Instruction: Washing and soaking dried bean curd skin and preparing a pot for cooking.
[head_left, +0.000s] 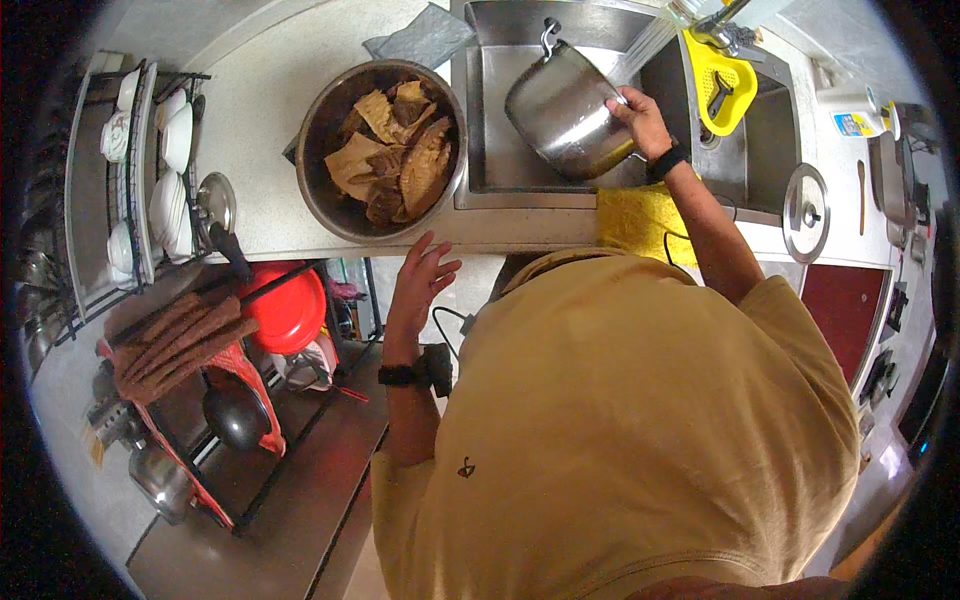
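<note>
My right hand (639, 121) grips a stainless steel pot (566, 112) and holds it tilted over the left sink basin (517, 67). Water streams down beside the pot from the faucet (712, 28) at the top. The pot's inside is hidden from view. My left hand (424, 281) hangs in front of the counter edge, fingers apart, holding nothing. Just beyond it on the counter stands a large metal bowl (309, 161) with several brown pieces of what looks like cooked meat or tripe (424, 169).
A yellow strainer basket (742, 94) sits at the right basin. A yellow cloth (645, 217) hangs over the sink's front edge. A pot lid (806, 214) lies right of the sink. Dish racks (142, 180) stand at the left, above a rack with a red basin (289, 307).
</note>
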